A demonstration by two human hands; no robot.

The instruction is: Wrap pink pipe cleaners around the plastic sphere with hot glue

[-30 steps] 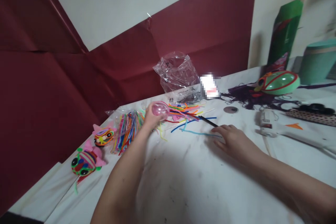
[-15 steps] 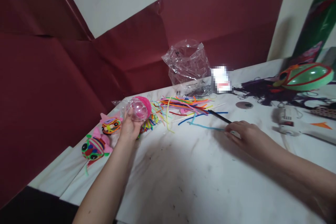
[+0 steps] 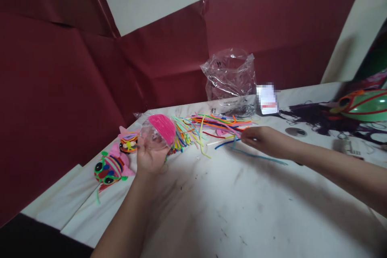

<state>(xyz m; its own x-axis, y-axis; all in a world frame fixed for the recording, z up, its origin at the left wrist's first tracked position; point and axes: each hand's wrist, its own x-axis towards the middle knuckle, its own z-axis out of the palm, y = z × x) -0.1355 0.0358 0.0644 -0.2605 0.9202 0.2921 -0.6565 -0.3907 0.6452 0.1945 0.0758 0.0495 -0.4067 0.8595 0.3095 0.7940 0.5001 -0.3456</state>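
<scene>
My left hand (image 3: 152, 157) cups a clear plastic ball (image 3: 154, 139) from below. Part of the ball is covered in ridged bright pink (image 3: 162, 127). My right hand (image 3: 258, 140) is closed at the right end of a loose pile of thin, bendy coloured craft strips (image 3: 217, 121). Its fingertips are at the strips, and what they pinch is hidden. A light blue strip (image 3: 260, 157) and a dark blue strip (image 3: 225, 143) lie beside that hand. Just right of the ball is a bundle of shorter coloured strips (image 3: 183, 135).
Two colourful animal-like figures (image 3: 110, 169) sit at the left table edge. A clear plastic bag (image 3: 231, 78) and a blurred white packet (image 3: 268, 98) stand at the back. To the right are purple strands (image 3: 314, 115), a green balloon-like figure (image 3: 367, 105) and a round disc (image 3: 296, 132).
My right hand has moved left to the coloured strips; the black stick it held no longer shows in its fingers. The ball has turned, showing more pink. The view has shifted left.
</scene>
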